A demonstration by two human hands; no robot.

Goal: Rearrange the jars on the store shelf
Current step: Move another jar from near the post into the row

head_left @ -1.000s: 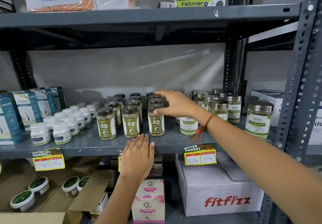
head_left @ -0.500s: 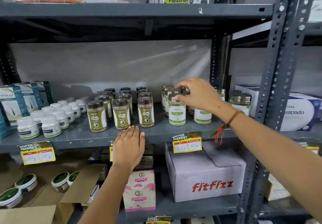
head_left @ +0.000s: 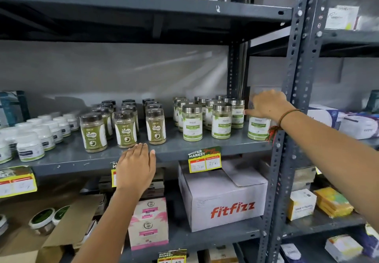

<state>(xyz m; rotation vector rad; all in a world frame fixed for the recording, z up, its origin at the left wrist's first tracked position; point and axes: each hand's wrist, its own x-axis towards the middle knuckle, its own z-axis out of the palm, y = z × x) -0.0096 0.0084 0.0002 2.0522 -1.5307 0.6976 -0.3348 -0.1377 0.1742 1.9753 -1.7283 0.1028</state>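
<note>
Three rows of brown-lidded green jars stand mid-shelf on the grey metal shelf. To their right is a cluster of silver-lidded jars with white and green labels. One more silver-lidded jar stands alone at the shelf's right end, beside the upright post. My right hand covers its lid from above, fingers curled down around it and thumb pointing left. The lid is hidden under the hand. My left hand lies flat on the shelf's front edge, below the brown-lidded jars, holding nothing.
Small white bottles fill the shelf's left part. A perforated steel post stands right beside my right wrist. Below are a Fitfizz carton, pink boxes and an open cardboard box with green-lidded tubs. A yellow price tag hangs on the shelf edge.
My right hand has travelled right, from the brown-lidded jars past the silver-lidded cluster to the lone jar at the shelf's end. The view has turned right. My left hand stays on the edge.
</note>
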